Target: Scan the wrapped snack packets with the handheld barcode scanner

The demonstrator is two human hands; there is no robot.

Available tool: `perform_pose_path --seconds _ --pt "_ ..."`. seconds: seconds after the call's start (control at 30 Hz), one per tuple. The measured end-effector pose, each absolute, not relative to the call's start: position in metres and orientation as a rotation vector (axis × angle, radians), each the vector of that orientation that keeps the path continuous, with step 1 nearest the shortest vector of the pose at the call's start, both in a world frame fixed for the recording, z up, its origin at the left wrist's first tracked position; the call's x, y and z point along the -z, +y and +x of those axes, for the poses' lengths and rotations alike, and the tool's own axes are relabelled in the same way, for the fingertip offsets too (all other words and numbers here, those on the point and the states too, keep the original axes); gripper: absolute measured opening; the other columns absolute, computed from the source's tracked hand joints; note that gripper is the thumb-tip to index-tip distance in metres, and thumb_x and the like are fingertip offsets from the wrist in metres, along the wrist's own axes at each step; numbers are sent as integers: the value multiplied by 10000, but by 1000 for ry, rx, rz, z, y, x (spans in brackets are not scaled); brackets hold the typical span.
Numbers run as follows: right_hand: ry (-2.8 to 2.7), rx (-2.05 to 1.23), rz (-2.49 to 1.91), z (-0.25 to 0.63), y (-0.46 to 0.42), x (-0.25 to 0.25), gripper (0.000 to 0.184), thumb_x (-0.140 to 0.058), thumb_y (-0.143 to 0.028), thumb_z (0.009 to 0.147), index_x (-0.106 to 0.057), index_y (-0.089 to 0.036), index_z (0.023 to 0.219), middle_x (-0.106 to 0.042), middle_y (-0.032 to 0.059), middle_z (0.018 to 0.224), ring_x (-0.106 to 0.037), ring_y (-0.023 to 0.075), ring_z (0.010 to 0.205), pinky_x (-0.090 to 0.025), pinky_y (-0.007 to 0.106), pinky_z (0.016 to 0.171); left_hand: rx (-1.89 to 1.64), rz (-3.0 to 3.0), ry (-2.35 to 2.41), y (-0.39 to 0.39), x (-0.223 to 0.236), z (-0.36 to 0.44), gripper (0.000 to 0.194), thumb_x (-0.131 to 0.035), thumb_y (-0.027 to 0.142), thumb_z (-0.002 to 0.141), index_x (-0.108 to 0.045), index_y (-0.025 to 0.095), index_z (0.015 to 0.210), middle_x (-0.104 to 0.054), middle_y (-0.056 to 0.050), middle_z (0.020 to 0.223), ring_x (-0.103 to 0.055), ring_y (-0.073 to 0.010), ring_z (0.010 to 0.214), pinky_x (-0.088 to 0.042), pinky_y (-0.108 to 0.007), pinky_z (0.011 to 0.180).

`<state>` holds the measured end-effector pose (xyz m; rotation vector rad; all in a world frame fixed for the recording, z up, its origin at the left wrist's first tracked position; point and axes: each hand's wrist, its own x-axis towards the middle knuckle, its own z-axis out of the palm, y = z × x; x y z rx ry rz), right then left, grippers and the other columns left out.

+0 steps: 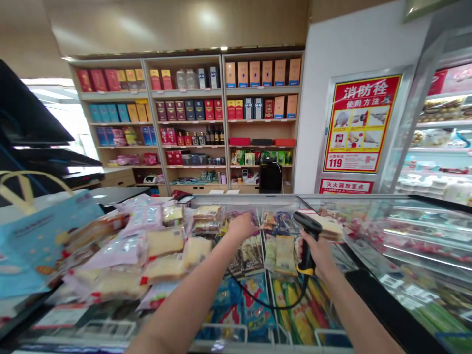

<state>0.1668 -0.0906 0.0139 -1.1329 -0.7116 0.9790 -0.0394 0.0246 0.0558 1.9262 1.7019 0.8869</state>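
Note:
My right hand (314,248) is wrapped round the grip of a black barcode scanner (309,223) with a yellow band near its base. The scanner's black cable (271,307) loops down to the left over the glass-topped freezer (354,197). My left hand (241,227) reaches forward over the freezer, beside some purple-edged wrapping. Its fingers are blurred and partly hidden, so whether it grips anything does not show. Several bagged bread slices (165,241) are piled left of my left arm. Another pack of bread slices (330,228) sits just beyond my right hand.
At far left are a light-blue carry bag (47,236) and a black monitor (33,113). Yellow corn packs (291,305) and blue packets (254,305) lie in the freezer. Shelves of boxes (191,110) line the back wall, and a refrigerated display (442,147) stands at right.

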Motion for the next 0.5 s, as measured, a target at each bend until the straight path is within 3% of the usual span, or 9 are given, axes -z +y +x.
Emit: perform_pose_path --seconds 0.13,0.23,0.37,0.5 --pt "-780 -1006 -1107 136 -85 -13 375 -771 -495 628 -503 -233 629 -529 -32 446 -490 143 362 -448 288 384 -980 1844 2037 6 -63 -143 416 -893 207 360 -571 198 623 -715 -150 806 -629 -434 1078 -395 -563 979" --pt "-816 -1065 -1092 110 -83 -18 357 -767 -478 629 -507 -237 675 -526 -46 466 -491 133 368 -445 271 379 -829 1878 2190 -8 -60 -188 437 -902 267 385 -570 201 663 -724 -191 877 -632 -432 1081 -408 -546 971" --pt "-816 -1095 -1071 74 -79 -26 399 -785 -486 583 -502 -225 688 -514 -59 455 -475 115 350 -430 249 358 -644 1928 2183 -17 -51 -203 453 -878 266 405 -574 194 733 -720 -210 894 -655 -422 1038 -443 -502 936" --pt "-874 -1133 -1046 50 -72 -26 433 -788 -518 556 -489 -215 638 -510 -55 436 -481 110 340 -432 242 349 -879 1744 2064 -14 -42 -202 526 -857 147 296 -516 222 690 -709 -117 750 -684 -384 941 -486 -431 869"
